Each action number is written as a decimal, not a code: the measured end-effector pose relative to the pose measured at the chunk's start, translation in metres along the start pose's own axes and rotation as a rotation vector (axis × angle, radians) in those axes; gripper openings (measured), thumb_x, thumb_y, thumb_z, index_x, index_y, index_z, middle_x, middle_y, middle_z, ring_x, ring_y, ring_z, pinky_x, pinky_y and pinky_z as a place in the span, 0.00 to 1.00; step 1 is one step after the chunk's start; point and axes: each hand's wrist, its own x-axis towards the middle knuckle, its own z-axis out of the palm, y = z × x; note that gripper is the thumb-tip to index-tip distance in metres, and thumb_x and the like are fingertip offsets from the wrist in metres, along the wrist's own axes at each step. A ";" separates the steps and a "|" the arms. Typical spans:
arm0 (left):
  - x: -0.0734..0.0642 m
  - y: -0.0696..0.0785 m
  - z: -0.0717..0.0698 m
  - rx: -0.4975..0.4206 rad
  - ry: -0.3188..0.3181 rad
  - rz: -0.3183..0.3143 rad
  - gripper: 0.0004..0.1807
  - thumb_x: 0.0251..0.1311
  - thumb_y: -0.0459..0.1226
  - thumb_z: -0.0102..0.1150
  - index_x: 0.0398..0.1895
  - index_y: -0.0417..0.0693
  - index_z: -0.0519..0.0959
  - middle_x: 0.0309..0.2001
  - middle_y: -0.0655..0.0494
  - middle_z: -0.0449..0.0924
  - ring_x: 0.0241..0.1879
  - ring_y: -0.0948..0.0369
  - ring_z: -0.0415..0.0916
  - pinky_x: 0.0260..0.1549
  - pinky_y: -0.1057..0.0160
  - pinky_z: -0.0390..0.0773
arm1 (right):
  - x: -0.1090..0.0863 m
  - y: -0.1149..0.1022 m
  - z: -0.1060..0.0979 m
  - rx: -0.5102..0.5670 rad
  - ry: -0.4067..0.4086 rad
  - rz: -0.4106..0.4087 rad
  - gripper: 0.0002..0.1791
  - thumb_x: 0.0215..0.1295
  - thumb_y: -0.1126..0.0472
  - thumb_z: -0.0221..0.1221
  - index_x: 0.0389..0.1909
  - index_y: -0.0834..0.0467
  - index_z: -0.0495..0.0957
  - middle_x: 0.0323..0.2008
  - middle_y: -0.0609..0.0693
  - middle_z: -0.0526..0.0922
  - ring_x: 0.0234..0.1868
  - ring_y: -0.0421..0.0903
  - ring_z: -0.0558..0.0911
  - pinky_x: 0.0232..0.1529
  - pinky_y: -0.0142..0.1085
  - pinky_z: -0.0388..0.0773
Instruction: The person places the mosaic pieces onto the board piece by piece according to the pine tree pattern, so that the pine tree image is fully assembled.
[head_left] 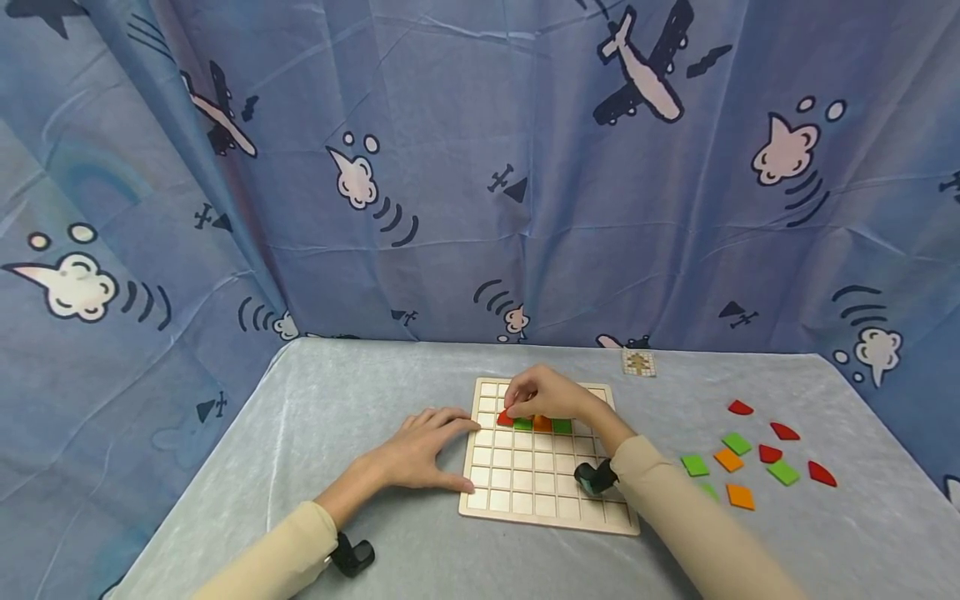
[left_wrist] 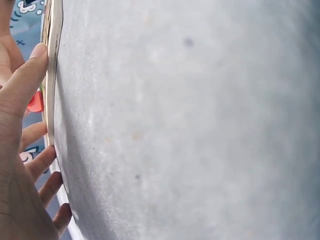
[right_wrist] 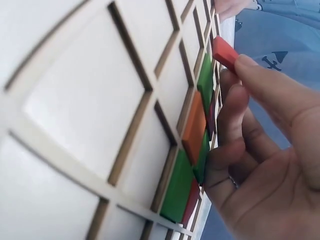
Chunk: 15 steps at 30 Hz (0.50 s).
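Note:
A wooden grid board [head_left: 525, 504] lies on the table. My right hand [head_left: 551, 393] is over its upper rows and pinches a red tile [right_wrist: 225, 52] between thumb and finger, just above the grid. Beside that tile, a row of green and orange tiles sits in the squares, among them an orange tile [right_wrist: 194, 127] and a green tile [right_wrist: 176, 186]. Parts of further tiles behind them are mostly hidden by the hand. My left hand [head_left: 420, 450] lies at the board's left edge with fingers spread, its thumb and fingertips touching the rim.
Loose tiles lie scattered right of the board: several red rounded ones, such as a red tile [head_left: 822, 474], plus green tiles [head_left: 783, 472] and orange tiles [head_left: 740, 497]. A small patterned card [head_left: 639, 362] lies at the table's back edge, before a blue printed curtain [head_left: 450, 167].

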 end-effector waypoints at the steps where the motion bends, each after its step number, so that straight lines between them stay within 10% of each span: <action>1: 0.000 0.000 0.000 -0.001 0.000 0.000 0.48 0.47 0.73 0.59 0.72 0.70 0.62 0.73 0.64 0.61 0.71 0.57 0.59 0.65 0.46 0.62 | 0.001 0.000 0.000 -0.007 -0.002 0.003 0.05 0.61 0.68 0.65 0.34 0.67 0.83 0.32 0.63 0.87 0.29 0.42 0.81 0.31 0.31 0.76; 15: 0.000 0.001 0.000 -0.010 -0.002 -0.009 0.48 0.47 0.73 0.60 0.72 0.70 0.63 0.73 0.63 0.60 0.72 0.56 0.58 0.66 0.44 0.61 | 0.003 0.002 0.003 -0.061 -0.035 -0.001 0.03 0.62 0.67 0.65 0.32 0.64 0.84 0.29 0.60 0.86 0.27 0.40 0.79 0.31 0.30 0.76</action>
